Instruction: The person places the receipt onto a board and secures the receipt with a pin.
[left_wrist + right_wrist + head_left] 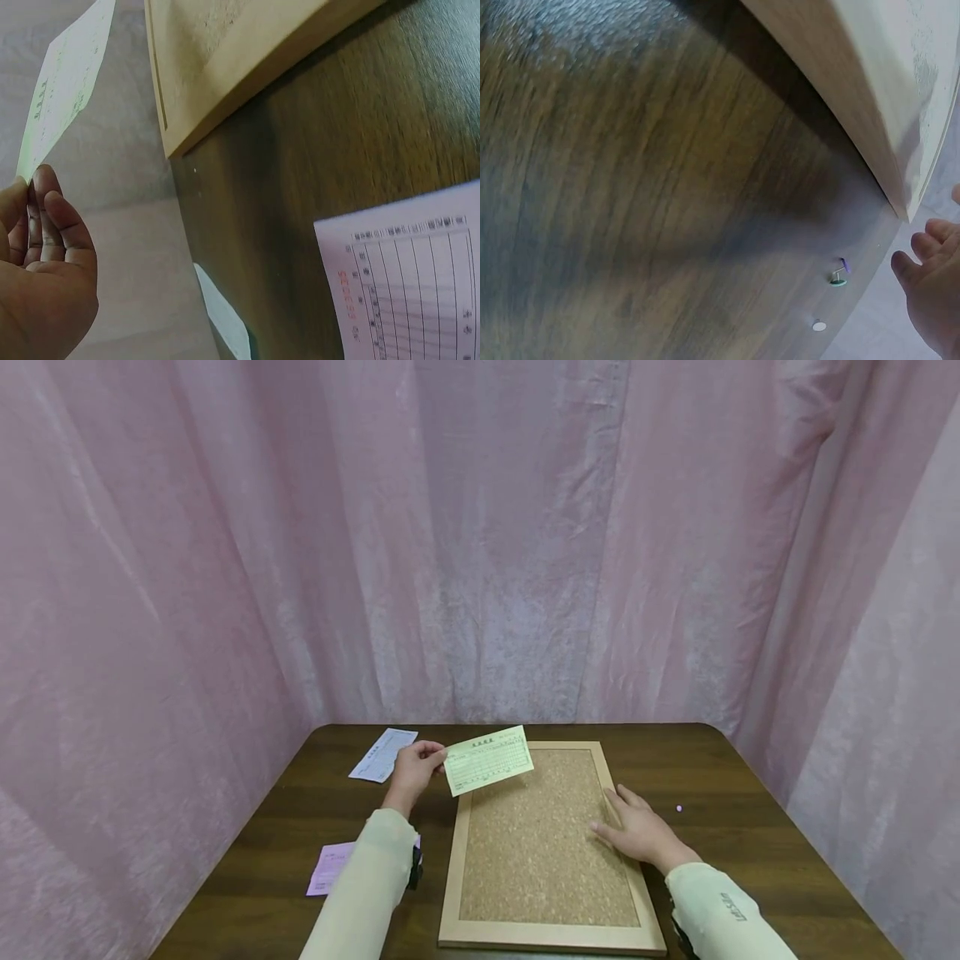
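My left hand (415, 771) pinches the left edge of a pale green printed form slip (489, 760), thumb against fingers. The slip is held tilted over the far left corner of a wood-framed cork board (551, 835). In the left wrist view, the slip (69, 82) extends up from the fingertips of the left hand (52, 262). With fingers spread, my right hand (637, 829) lies over the board's right frame edge, thumb toward the cork. Part of that right hand (937, 285) also shows beside the frame in the right wrist view.
A white slip (384, 755) lies at the table's far left, and a pink slip (330, 867) lies nearer, partly hidden by the left sleeve. Right of the board are small pins: a purple one (845, 264), a green one (838, 283) and a white one (820, 325). Pink curtains (517, 543) surround the table.
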Tool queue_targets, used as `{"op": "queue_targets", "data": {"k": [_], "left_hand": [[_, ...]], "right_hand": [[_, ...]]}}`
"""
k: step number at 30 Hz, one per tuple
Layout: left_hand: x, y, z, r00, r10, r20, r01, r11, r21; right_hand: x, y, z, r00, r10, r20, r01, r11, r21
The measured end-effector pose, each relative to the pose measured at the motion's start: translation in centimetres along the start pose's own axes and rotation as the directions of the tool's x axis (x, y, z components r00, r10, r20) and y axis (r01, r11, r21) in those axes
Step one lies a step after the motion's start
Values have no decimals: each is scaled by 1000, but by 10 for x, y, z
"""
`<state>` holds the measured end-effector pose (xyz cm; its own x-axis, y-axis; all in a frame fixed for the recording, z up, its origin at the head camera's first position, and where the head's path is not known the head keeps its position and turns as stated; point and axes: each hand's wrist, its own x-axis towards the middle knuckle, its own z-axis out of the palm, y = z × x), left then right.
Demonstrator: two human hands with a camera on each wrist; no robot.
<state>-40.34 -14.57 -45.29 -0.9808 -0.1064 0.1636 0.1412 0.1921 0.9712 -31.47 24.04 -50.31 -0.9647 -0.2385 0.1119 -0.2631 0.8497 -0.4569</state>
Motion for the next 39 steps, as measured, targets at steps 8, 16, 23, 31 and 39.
{"op": "queue_targets", "data": {"k": [8, 16, 23, 31, 39], "left_hand": [[2, -2, 12, 999, -23, 34, 22, 1000, 8], [6, -4, 26, 996, -29, 89, 31, 999, -25], [5, -8, 39, 983, -56, 177, 58, 998, -10], [4, -8, 53, 960, -89, 267, 90, 996, 7], [5, -11, 58, 945, -130, 301, 124, 991, 40]], "right_hand": [[5, -5, 1, 999, -36, -34, 35, 999, -23], [9, -7, 0, 998, -48, -49, 45, 997, -57], [9, -13, 3, 997, -59, -43, 56, 996, -63], [8, -19, 12, 997, -74, -26, 73, 995, -68], [12, -33, 20, 993, -117, -9, 117, 991, -70]]}}
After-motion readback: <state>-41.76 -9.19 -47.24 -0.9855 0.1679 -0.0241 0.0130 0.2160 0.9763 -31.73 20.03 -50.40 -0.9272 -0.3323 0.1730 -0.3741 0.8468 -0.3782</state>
